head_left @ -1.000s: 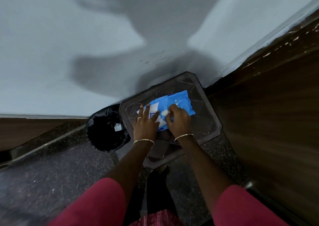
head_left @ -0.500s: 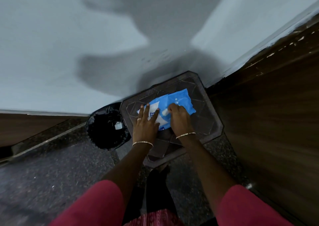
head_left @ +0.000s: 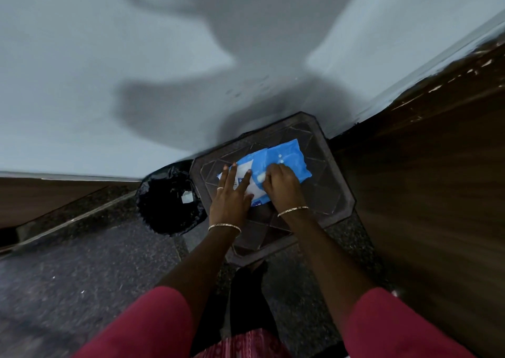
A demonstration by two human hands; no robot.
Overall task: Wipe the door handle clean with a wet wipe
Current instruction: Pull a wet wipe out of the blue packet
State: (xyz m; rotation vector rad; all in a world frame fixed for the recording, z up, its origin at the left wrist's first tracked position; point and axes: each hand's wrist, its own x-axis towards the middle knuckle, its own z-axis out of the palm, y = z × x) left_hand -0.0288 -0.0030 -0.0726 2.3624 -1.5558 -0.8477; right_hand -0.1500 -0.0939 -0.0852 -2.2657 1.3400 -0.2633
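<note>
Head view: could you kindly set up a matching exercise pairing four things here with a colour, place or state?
Column one:
1. wipe pack
2. bin
3. left hand
4. stool

Column two:
A. black-lined, beside the stool
B. fingers straight, pressing on the pack
C. blue
D. dark, carrying the pack

Pairs: 1-C, 2-A, 3-B, 4-D.

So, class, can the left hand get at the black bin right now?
Probably yes. The bin stands open beside the stool, on the side of the left hand, with nothing between them, though that hand presses flat on the wipe pack.
</note>
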